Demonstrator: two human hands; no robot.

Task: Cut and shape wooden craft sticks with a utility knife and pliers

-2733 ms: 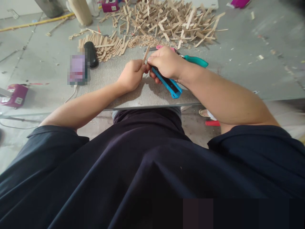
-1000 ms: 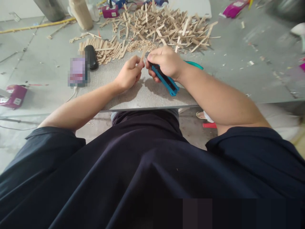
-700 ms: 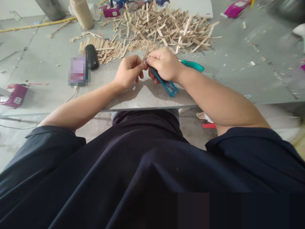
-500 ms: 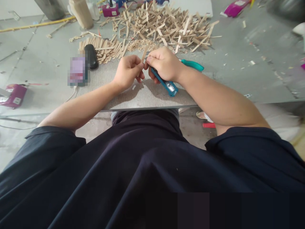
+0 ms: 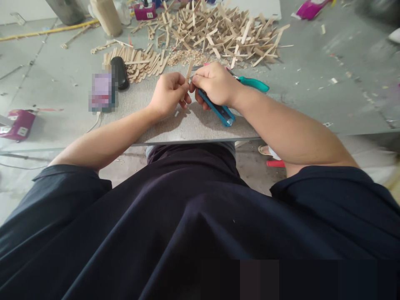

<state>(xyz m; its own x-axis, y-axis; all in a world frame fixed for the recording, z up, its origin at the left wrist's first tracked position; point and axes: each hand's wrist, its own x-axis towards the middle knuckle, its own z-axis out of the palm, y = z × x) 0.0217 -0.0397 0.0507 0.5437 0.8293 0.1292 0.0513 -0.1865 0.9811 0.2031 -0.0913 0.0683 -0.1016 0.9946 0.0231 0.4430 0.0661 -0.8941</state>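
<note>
My left hand [image 5: 168,95] is closed in a pinch on a thin wooden stick [image 5: 188,71] that points up and away. Right beside it, my right hand [image 5: 214,83] is wrapped round a blue utility knife [image 5: 218,110], thumb up near the stick; the blade end is hidden by my fingers. Both hands hover just over a grey board [image 5: 187,123] that lies on my lap.
Teal-handled pliers [image 5: 253,83] lie behind my right hand. A pile of flat sticks [image 5: 140,64], a heap of glued stick pieces [image 5: 218,31] and shavings [image 5: 187,56] lie beyond. A black case [image 5: 119,71], a blurred phone [image 5: 102,91] and a magenta box [image 5: 18,124] lie left.
The hands have stayed together on the stick with only small shifts; the knife's handle has tilted slightly between frames. The view has moved a little.
</note>
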